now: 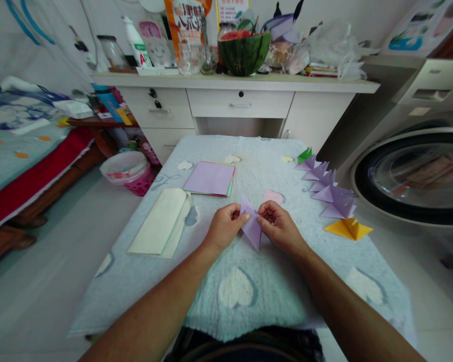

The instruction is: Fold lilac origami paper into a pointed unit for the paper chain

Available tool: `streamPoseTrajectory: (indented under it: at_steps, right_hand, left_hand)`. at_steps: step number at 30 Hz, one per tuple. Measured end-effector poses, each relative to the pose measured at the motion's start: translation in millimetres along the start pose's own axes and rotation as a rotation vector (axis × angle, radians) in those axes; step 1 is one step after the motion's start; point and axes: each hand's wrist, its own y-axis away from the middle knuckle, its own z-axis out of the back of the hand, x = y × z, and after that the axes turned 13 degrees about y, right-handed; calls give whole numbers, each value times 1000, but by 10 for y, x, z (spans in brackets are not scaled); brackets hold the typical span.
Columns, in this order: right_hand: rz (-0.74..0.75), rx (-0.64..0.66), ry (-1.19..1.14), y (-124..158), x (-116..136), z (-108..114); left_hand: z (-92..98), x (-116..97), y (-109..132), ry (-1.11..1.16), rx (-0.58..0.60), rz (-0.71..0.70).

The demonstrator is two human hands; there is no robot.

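Note:
A folded piece of purple origami paper (252, 232) is held between my two hands above the middle of the table. My left hand (223, 224) pinches its left side with thumb and fingers. On the other side, my right hand (280, 223) grips the right edge the same way. Left of and beyond my hands lies a stack of square coloured paper (210, 178) with a purple sheet on top. Along the right edge stands a row of folded purple paper pieces (326, 185), with a green folded piece (305, 155) at the far end and a yellow one (348, 229) at the near end.
A pale folded sheet (160, 221) lies on the left of the cloth-covered table (283, 296). Behind is a white cabinet (239, 100) carrying a cut watermelon (245, 53), jars and bags. A washing machine (419, 166) stands right; a pink bin (130, 173) stands left.

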Motion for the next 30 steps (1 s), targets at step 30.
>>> streamPoseTrajectory:
  at_steps: [30]
  right_hand:
    - [-66, 122, -96, 27, 92, -26]
  left_hand:
    - [-27, -152, 117, -54, 7, -110]
